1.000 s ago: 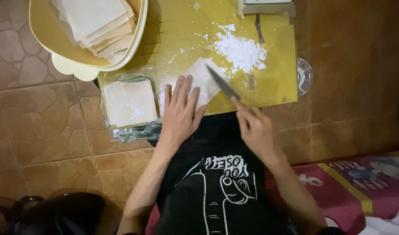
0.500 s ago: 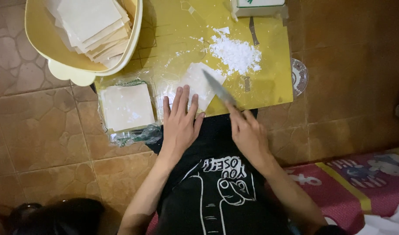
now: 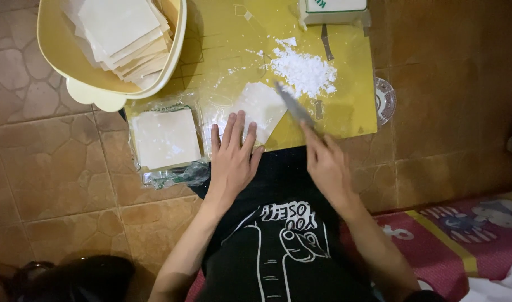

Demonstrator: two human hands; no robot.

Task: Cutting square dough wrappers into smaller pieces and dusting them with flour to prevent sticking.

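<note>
My left hand (image 3: 232,155) lies flat with fingers spread on the near edge of a white square dough sheet (image 3: 260,106) that rests on a yellow board (image 3: 345,95). My right hand (image 3: 326,165) grips the handle of a knife (image 3: 293,106), whose blade angles up and left so its tip sits at the sheet's far right corner. A heap of white flour (image 3: 303,71) lies on the board just beyond the blade tip.
A pale yellow bowl (image 3: 88,89) holding a stack of sheets sits at the top left. An open plastic pack of sheets (image 3: 165,138) lies left of my left hand. A small glass dish (image 3: 385,100) and a white box (image 3: 334,10) border the board. Brown floor tiles surround everything.
My right hand has shifted the knife a little, the blade tip now reaching the sheet's far corner near the flour. My left hand stays pressed on the sheet.
</note>
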